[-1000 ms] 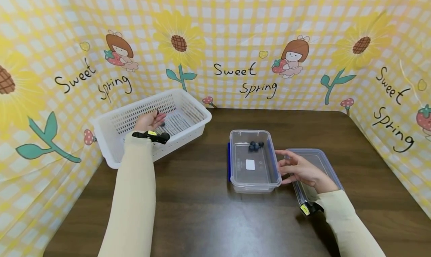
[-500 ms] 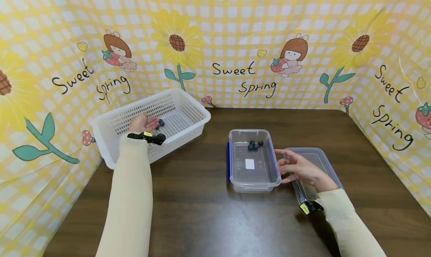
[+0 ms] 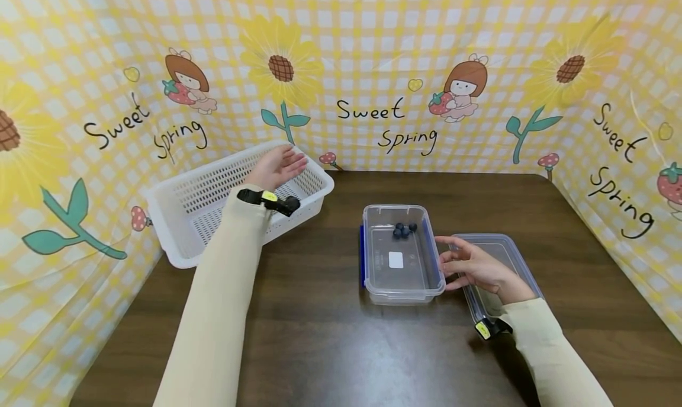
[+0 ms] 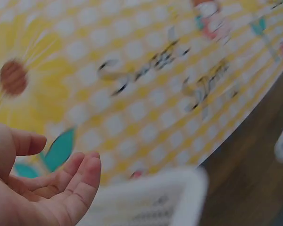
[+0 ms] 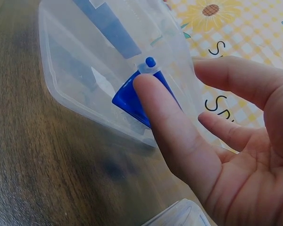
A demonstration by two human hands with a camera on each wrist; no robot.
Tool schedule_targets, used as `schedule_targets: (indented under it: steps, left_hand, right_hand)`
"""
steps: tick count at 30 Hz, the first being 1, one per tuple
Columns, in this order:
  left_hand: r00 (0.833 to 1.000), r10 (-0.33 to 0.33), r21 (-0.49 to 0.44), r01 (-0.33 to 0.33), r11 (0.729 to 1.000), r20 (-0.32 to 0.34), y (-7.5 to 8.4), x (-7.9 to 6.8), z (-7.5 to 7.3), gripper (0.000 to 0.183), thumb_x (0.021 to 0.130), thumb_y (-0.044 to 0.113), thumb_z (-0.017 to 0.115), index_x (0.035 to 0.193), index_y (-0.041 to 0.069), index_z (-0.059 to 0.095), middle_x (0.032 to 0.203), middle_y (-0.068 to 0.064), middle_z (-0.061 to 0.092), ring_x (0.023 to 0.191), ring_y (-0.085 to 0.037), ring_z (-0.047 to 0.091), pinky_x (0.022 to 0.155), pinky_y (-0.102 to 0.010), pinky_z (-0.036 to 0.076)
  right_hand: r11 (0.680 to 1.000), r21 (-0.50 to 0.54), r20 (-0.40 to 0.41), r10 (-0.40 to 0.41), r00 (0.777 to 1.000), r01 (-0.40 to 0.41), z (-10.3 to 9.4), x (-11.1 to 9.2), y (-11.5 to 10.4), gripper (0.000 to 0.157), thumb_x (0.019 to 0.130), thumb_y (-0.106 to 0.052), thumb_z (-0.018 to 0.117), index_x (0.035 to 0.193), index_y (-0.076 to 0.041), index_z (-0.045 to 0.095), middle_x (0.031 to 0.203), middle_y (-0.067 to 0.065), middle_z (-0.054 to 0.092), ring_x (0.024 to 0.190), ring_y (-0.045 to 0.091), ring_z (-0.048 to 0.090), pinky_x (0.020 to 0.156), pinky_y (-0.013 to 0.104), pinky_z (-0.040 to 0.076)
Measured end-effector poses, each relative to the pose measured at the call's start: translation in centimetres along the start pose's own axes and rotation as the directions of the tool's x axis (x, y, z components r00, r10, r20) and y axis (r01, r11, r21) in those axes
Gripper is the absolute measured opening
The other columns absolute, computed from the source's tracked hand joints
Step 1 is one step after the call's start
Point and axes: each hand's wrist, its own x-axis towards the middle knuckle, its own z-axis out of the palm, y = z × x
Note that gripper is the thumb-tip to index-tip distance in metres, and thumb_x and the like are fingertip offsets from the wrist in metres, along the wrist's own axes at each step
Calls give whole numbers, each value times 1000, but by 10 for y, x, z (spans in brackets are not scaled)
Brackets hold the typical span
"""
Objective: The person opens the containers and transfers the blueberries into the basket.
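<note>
My left hand [image 3: 277, 167] is over the right part of a white perforated basket [image 3: 186, 250], with its fingers bent loosely. In the left wrist view its thumb stands apart from the fingers [image 4: 85, 181], and no berry shows between them. The basket floor behind this hand and wrist is hidden. My right hand [image 3: 474, 269] is at the right side of a clear plastic box [image 3: 383, 279], fingers spread and a fingertip at the blue latch [image 5: 132, 100] in the right wrist view. Several blueberries [image 3: 405, 230] lie inside the box near its far end.
A clear lid [image 3: 498, 247] with a bluish edge lies on the brown wooden table [image 3: 319, 348], partly under my right hand. A yellow checked cloth [image 3: 362, 57] with sunflowers and writing hangs around the table's back and sides.
My left hand has left the blueberries it was beside in the basket, moving up and to the right. Those berries no longer show. My right hand and the box have stayed put.
</note>
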Motion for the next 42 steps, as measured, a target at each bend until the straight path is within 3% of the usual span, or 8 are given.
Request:
schedule_targets:
  steps: [5, 11, 16, 20, 29, 34, 36, 42]
  left_hand:
    - [993, -59, 111, 48, 993, 99, -26, 1, 36, 50, 108, 21, 45, 154, 6, 31, 157, -16, 33, 139, -30, 41, 112, -37, 40]
    - [969, -145, 234, 96, 967, 201, -67, 3, 70, 45, 107, 17, 46, 147, -1, 39, 149, -22, 43, 135, -36, 45, 111, -42, 41]
    - [927, -255, 354, 149, 923, 274, -101, 2, 90, 43, 107, 15, 45, 145, -6, 42, 146, -25, 46, 136, -37, 44, 112, -44, 40]
    - [899, -332, 441, 185, 878, 285, -126, 5, 101, 44, 107, 15, 44, 145, -7, 41, 149, -25, 43, 139, -38, 40, 115, -44, 36]
    - [913, -368, 547, 218, 808, 179, -168, 7, 109, 43, 102, 3, 45, 144, -7, 42, 150, -23, 39, 139, -41, 36, 114, -47, 36]
    - [930, -343, 574, 213, 791, 129, -182, 6, 111, 46, 96, -2, 49, 141, -8, 42, 146, -23, 40, 138, -44, 35, 112, -51, 39]
    - [938, -331, 602, 207, 771, 101, -190, 8, 111, 49, 92, -3, 52, 139, -6, 42, 143, -22, 41, 138, -43, 36, 110, -51, 41]
    - [932, -352, 674, 203, 710, 91, -245, 95, 96, 34, 87, 4, 55, 121, 0, 54, 126, -18, 49, 121, -36, 51, 89, -51, 56]
  right_hand:
    - [1000, 1, -2, 2, 1000, -2, 1, 0, -1, 74, 97, 1, 59, 154, 3, 11, 107, 13, 53, 87, 21, 67, 74, 43, 62]
    - [1000, 2, -1, -1, 1000, 1, 1, -1, 0, 74, 97, 1, 59, 154, 3, 11, 107, 13, 54, 87, 21, 67, 73, 43, 62]
    - [1000, 3, 4, -5, 1000, 5, 0, -1, 1, 74, 97, 2, 59, 154, 3, 11, 106, 13, 54, 87, 21, 67, 73, 43, 62]
    - [1000, 7, 5, -9, 1000, 8, -2, -1, 1, 73, 97, 3, 58, 154, 4, 11, 106, 13, 55, 86, 21, 68, 73, 42, 62]
    - [1000, 16, 0, 1, 1000, -1, -1, -1, 1, 73, 97, 2, 58, 153, 4, 10, 106, 12, 55, 87, 21, 68, 73, 42, 62]
    - [1000, 21, 1, 1, 1000, -1, 1, -1, 1, 74, 98, 1, 58, 153, 5, 10, 106, 13, 55, 87, 21, 68, 73, 42, 62]
    - [1000, 20, 0, 3, 1000, -3, 1, -1, 1, 74, 98, 0, 58, 153, 4, 10, 106, 13, 55, 87, 21, 68, 73, 42, 62]
    - [1000, 16, -2, 0, 1000, 0, 2, -1, 0, 73, 97, 1, 58, 153, 4, 11, 106, 13, 54, 88, 21, 67, 74, 43, 62]
